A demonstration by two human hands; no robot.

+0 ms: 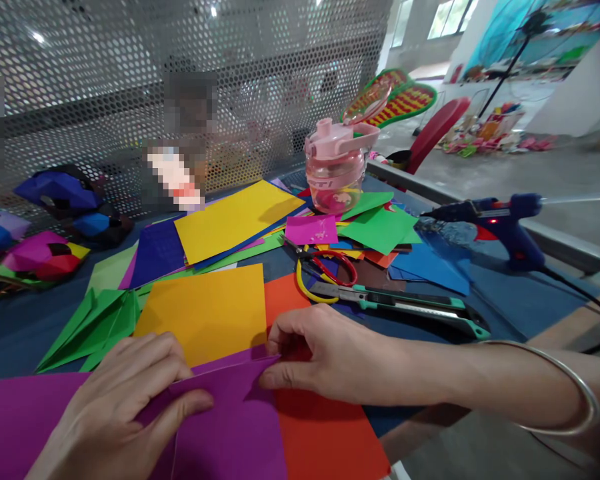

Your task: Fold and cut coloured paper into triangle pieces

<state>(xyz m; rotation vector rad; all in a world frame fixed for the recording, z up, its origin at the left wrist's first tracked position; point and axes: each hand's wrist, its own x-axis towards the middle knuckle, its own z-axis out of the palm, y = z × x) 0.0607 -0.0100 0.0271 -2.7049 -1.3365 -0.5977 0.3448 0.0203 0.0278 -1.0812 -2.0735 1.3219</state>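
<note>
The purple paper [235, 427] lies nearest, across the left and middle of the table [525, 303], with a fold raised along its far side. The left hand [135, 393] holds this fold, thumb on the near face and fingers curled over the far one. The right hand [310, 353] pinches the right end of the same edge between thumb and bent fingers; a bracelet [580, 385] circles that forearm.

Under the purple paper, an orange-red sheet [330, 433] shows on the right. Just beyond the hands lies a yellow-orange sheet [210, 307], with a folded green paper [100, 323] at its left. Farther right, a cutter [415, 305] with its blade out touches the scissors [307, 254], which have red and yellow handles. Behind them are loose coloured papers [380, 227] and a pink bottle [335, 170]. A blue glue gun [515, 230] is at the far right, its small red light lit.
</note>
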